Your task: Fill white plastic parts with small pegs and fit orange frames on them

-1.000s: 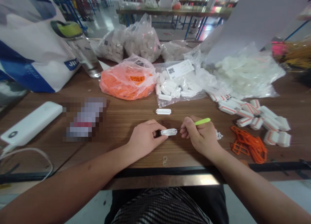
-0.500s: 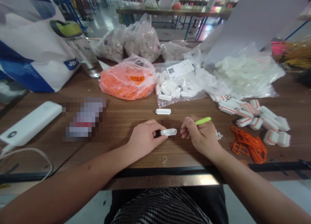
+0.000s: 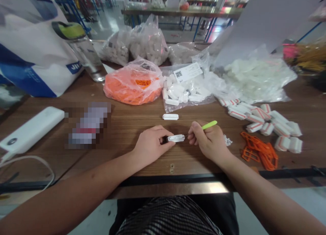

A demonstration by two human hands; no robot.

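Note:
My left hand (image 3: 153, 142) pinches the left end of a small white plastic housing (image 3: 176, 138) with a row of dark marks along it. In my right hand (image 3: 205, 138) is a slim tool with a lime-green handle (image 3: 209, 125); its thin dark tip points at the housing's right end. Whether the tip touches the housing I cannot tell. A second white housing (image 3: 170, 117) lies just beyond my hands. Tiny white pieces (image 3: 227, 140) are scattered beside my right hand, partly hidden by it.
Orange frames (image 3: 260, 151) and several white blocks with orange bands (image 3: 282, 129) lie at right. Behind stand a bag of orange parts (image 3: 132, 85), a bag of white housings (image 3: 187, 88) and a bag of pale pieces (image 3: 254, 77). A power bank (image 3: 33, 128) and bottle (image 3: 88, 54) are left.
My right hand and the green-handled tool have shifted slightly left, and the handle's angle has changed a little. My left hand keeps its hold on the housing.

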